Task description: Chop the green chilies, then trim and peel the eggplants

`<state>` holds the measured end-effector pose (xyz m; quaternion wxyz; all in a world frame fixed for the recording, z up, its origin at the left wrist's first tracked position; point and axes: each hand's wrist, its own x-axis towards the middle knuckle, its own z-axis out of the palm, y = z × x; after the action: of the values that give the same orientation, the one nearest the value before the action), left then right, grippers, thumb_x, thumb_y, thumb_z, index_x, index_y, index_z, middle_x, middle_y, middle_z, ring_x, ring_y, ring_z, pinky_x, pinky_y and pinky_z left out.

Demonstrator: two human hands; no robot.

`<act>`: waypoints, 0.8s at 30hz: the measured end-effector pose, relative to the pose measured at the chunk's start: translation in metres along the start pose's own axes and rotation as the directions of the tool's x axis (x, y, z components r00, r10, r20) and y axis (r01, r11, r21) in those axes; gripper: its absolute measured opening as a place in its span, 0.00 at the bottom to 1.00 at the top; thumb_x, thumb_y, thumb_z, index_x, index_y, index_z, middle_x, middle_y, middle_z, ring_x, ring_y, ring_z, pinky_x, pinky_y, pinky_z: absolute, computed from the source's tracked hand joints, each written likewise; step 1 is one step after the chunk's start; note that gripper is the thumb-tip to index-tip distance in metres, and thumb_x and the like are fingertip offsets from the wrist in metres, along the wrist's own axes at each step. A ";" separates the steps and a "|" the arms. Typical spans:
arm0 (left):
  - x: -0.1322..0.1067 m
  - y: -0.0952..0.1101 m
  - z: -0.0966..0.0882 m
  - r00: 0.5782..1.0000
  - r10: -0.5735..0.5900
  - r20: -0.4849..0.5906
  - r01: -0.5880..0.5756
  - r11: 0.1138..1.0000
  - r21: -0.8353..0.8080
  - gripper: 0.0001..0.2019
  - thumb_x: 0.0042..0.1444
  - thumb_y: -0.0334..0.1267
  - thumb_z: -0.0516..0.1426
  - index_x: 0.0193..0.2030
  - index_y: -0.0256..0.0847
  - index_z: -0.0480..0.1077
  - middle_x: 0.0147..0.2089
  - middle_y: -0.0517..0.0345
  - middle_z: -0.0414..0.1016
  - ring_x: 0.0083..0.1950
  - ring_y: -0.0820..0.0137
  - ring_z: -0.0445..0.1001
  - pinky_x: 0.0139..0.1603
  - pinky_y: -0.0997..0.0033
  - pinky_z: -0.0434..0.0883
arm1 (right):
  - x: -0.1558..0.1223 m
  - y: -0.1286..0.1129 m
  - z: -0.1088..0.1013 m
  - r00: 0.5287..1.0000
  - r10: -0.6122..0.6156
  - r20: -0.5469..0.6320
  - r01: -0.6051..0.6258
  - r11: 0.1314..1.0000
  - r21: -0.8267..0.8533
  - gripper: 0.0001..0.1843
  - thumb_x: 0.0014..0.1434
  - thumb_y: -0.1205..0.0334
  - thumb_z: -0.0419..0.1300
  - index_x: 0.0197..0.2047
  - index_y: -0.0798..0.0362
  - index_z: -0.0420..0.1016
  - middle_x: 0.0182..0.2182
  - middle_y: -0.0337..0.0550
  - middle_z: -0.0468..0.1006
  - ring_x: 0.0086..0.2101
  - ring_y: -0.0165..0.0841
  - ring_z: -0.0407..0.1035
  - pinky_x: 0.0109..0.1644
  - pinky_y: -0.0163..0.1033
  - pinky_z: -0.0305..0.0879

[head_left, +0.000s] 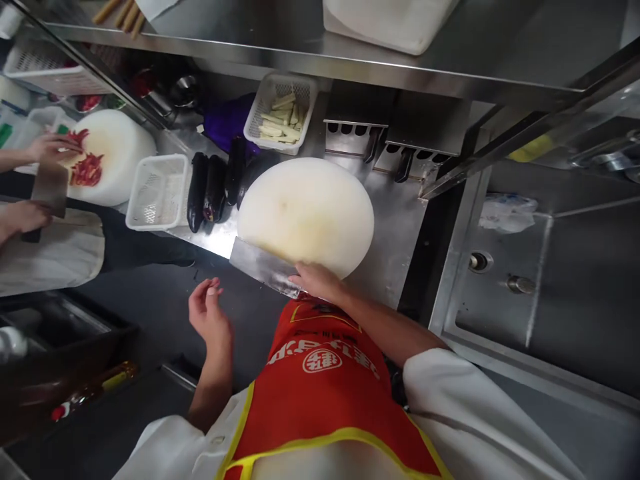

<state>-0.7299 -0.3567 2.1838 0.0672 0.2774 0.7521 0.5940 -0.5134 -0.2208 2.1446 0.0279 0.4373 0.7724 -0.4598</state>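
My right hand [320, 283] is closed round the handle end of a cleaver [263, 264]. The broad blade lies along the near edge of a round white cutting board [320, 207] and points left; the handle is hidden by the hand. Pale yellowish stains mark the board. My left hand [213, 312] is in the air over the floor, left of the red apron, its fingers loosely bent and nothing visible in them. Left of the board lie several dark eggplants [215, 187]. Behind it, a white basket [253, 127] holds pale cut strips [283, 122].
A co-worker's hands at far left hold another cleaver [50, 187] and red pepper pieces [87, 170] on a second board [135, 150]. Between stands a white basket [157, 190]. Knife racks [355, 127] stand behind, a shelf [280, 57] overhangs, and a metal sink [500, 280] is right.
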 end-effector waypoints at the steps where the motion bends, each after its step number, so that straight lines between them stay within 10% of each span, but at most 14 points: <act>1: -0.002 0.003 -0.011 0.999 0.028 -0.044 -0.028 1.000 0.010 0.15 0.58 0.47 0.60 0.47 0.39 0.71 0.46 0.52 0.77 0.50 0.64 0.79 0.49 0.64 0.76 | 0.003 0.002 -0.007 1.000 -0.010 -0.020 0.010 1.000 0.010 0.15 0.67 0.44 0.59 0.46 0.46 0.75 0.42 0.40 0.82 0.39 0.35 0.75 0.40 0.36 0.67; 9: -0.012 -0.017 -0.115 0.942 -0.119 -0.313 0.141 0.989 0.048 0.12 0.55 0.44 0.60 0.42 0.39 0.72 0.42 0.55 0.77 0.46 0.67 0.80 0.46 0.68 0.77 | 0.066 0.092 -0.166 0.891 0.289 -0.352 -0.275 0.957 0.089 0.21 0.73 0.51 0.51 0.44 0.64 0.71 0.24 0.44 0.74 0.16 0.21 0.62 0.27 0.32 0.57; 18: 0.050 -0.020 -0.099 0.994 0.033 -0.108 -0.035 0.999 -0.014 0.16 0.58 0.47 0.60 0.46 0.38 0.72 0.43 0.52 0.78 0.47 0.65 0.80 0.47 0.65 0.76 | 0.052 -0.026 -0.005 0.988 -0.125 -0.087 0.135 0.984 0.117 0.17 0.50 0.57 0.77 0.29 0.54 0.72 0.20 0.34 0.70 0.25 0.27 0.66 0.29 0.29 0.55; 24: 0.061 -0.049 -0.128 0.991 -0.112 -0.075 0.111 0.994 -0.017 0.15 0.56 0.46 0.61 0.45 0.38 0.72 0.40 0.54 0.78 0.42 0.69 0.79 0.43 0.69 0.74 | 0.039 0.064 -0.106 0.915 0.258 -0.310 -0.245 0.966 0.083 0.21 0.70 0.49 0.56 0.43 0.63 0.74 0.22 0.40 0.72 0.21 0.26 0.64 0.28 0.33 0.53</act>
<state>-0.8528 -0.4431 2.1886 0.0734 0.2115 0.7647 0.6042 -0.4548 -0.1051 2.1442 -0.0473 0.6019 0.6942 -0.3920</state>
